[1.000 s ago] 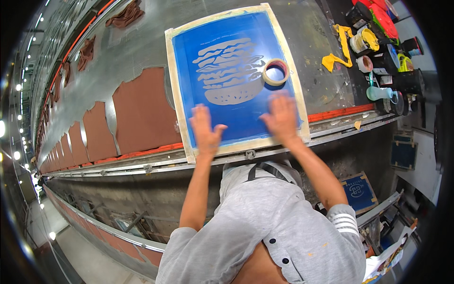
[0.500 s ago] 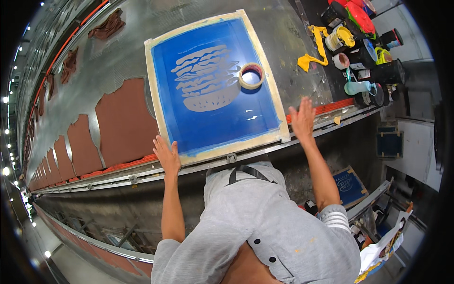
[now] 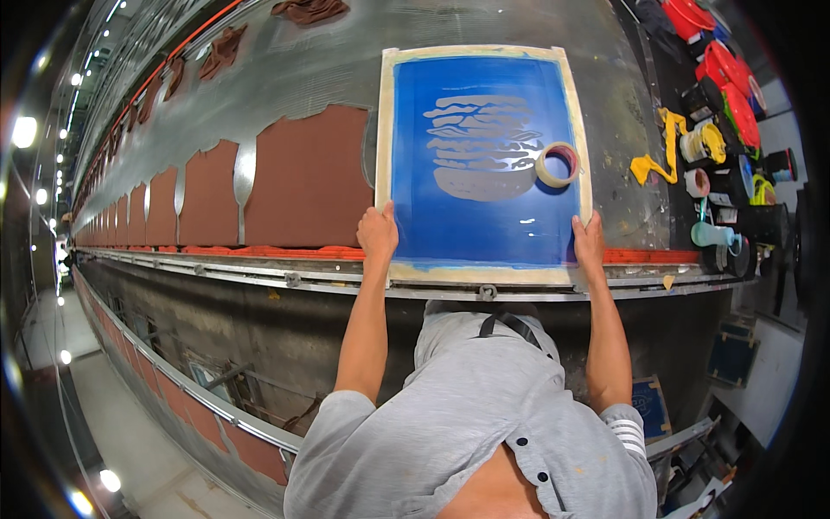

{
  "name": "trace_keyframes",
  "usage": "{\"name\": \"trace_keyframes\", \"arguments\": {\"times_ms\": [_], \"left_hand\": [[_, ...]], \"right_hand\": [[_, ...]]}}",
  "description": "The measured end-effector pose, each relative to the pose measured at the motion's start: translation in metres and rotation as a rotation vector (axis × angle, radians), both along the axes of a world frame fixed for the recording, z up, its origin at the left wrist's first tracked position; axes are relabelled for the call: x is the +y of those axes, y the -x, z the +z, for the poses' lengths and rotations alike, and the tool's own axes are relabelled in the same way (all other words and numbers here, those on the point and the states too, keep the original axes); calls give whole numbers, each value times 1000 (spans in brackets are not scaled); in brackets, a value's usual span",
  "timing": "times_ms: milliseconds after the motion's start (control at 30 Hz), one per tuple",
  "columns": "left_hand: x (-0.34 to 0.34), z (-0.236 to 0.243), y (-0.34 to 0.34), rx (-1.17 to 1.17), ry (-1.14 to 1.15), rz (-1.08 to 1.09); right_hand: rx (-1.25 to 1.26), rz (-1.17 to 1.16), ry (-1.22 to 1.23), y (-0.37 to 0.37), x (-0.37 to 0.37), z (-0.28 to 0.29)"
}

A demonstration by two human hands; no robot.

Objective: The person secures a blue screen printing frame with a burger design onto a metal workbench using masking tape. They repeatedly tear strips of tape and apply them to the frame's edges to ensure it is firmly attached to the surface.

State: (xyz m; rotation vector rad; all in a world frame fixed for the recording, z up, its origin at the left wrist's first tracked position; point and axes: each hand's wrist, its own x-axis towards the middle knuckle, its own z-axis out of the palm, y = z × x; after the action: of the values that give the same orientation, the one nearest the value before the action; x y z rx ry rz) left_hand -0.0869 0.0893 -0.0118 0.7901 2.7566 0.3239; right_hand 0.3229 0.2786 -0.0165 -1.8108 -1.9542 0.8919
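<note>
Holding the framed screen (image 3: 467, 233) well likely depends on equal pressure from both sides, since the left hand (image 3: 378, 232) and right hand (image 3: 589, 240) have hold of its opposite edges toward the lower end. Any shift is best made with the two wrists moving together, so the frame turns no more than intended and its lower edge stays parallel to the metal rail (image 3: 328, 282). Keeping it level matters too: a roll of tape (image 3: 542, 169) rests loose on the blue mesh near the right border, beside the pale wavy design, and could slide if one side is lifted. Care on the left also seems wise, as the nearest brown fabric piece (image 3: 304, 186) lies close by that border. The screen lies on the desk (image 3: 616, 186), face up, its near edge over the orange strip (image 3: 653, 257) and at the rail. As for pose, both arms reach forward with only a slight bend, roughly shoulder-wide. The left hand is curled, knuckles up, around the left border; the right hand clasps the right border, thumb toward the frame's face. Whether the fingertips go underneath cannot be told.
</note>
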Motion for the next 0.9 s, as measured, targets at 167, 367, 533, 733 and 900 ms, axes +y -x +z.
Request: {"name": "trace_keyframes", "arguments": {"times_ms": [167,367,533,733,900], "left_hand": [[7,5,4,-138,-14,84],[-15,-48,54,-656,-351,79],[-3,8,41,-1284,-613,153],[-14,54,39,-1772,-819,227],[4,118,5,-1774,-968,56]], "right_hand": [[-203,-31,215,-3,22,2],[-385,142,196,17,30,53],[-302,309,-371,40,25,62],[62,287,-353,29,66,56],[-93,155,-337,5,87,52]]}}
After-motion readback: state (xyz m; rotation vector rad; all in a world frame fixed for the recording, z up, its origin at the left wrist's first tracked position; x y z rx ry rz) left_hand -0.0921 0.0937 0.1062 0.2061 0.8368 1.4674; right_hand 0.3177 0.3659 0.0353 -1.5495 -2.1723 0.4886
